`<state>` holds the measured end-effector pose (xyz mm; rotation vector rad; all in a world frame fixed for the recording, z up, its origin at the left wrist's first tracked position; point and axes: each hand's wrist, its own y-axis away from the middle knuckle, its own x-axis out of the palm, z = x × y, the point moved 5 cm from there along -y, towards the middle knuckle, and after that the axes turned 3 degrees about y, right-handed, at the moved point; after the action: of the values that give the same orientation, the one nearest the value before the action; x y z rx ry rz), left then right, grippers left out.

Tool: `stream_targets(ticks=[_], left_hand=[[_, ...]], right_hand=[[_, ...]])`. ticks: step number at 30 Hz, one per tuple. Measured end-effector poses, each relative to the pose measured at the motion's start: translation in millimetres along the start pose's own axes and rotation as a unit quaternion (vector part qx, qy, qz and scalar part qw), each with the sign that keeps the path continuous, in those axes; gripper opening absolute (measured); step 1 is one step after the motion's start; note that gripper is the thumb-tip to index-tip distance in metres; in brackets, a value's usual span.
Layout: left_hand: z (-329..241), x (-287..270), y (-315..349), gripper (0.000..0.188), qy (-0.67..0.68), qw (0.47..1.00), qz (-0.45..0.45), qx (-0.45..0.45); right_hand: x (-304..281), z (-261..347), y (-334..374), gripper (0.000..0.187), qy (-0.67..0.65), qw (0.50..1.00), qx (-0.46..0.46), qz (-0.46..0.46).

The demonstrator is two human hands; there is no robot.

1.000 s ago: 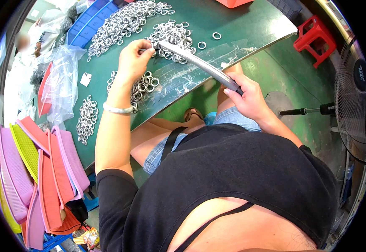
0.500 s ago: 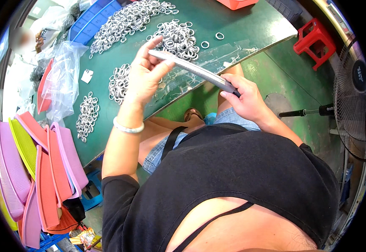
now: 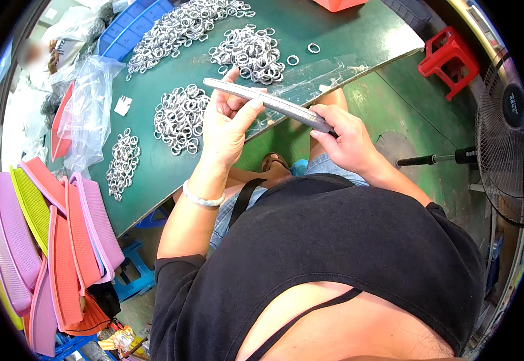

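A long, grey tapered rod (image 3: pixel 289 108) with a pale upper face slants across in front of me, its left end higher than its right. My right hand (image 3: pixel 351 137) is wrapped round the dark lower end, thumb on top. My left hand (image 3: pixel 225 129), a pale bangle on its wrist, pinches the rod near its left end between thumb and fingers; whether a small ring is also between them is hidden. Beyond the hands, a pile of small silver-grey rings (image 3: pixel 251 54) lies on the green table (image 3: pixel 358 36). Another ring pile (image 3: pixel 181 117) sits just left of my left hand.
More rings (image 3: pixel 181 27) spread in front of a blue bin (image 3: pixel 132 27). A small ring heap (image 3: pixel 123 162) lies at the table's left. Nested pink, purple and green baskets (image 3: pixel 66 240) crowd the left side. A red stool (image 3: pixel 453 60) and a fan (image 3: pixel 502 138) stand at right.
My left hand and forearm have shifted right and slightly down, with the thumb further along the rod. The rod's left end has moved slightly left and down; my right hand keeps its grip.
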<state>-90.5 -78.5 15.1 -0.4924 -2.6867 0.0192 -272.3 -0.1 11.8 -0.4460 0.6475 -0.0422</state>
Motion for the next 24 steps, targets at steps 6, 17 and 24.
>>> stream_targets(ticks=[6,17,24], left_hand=[[-26,-26,-3,0.047,-0.008,0.988,-0.092,0.122],[-55,-49,-18,0.017,-0.771,0.609,0.005,0.185],[-40,-41,-76,0.017,-0.757,0.64,0.026,0.128]], right_hand=[[1,4,-2,0.032,-0.011,1.0,0.001,0.017],[1,-22,4,0.032,-0.044,0.997,0.057,-0.008],[-5,-26,2,0.032,-0.027,0.998,0.053,-0.021]])
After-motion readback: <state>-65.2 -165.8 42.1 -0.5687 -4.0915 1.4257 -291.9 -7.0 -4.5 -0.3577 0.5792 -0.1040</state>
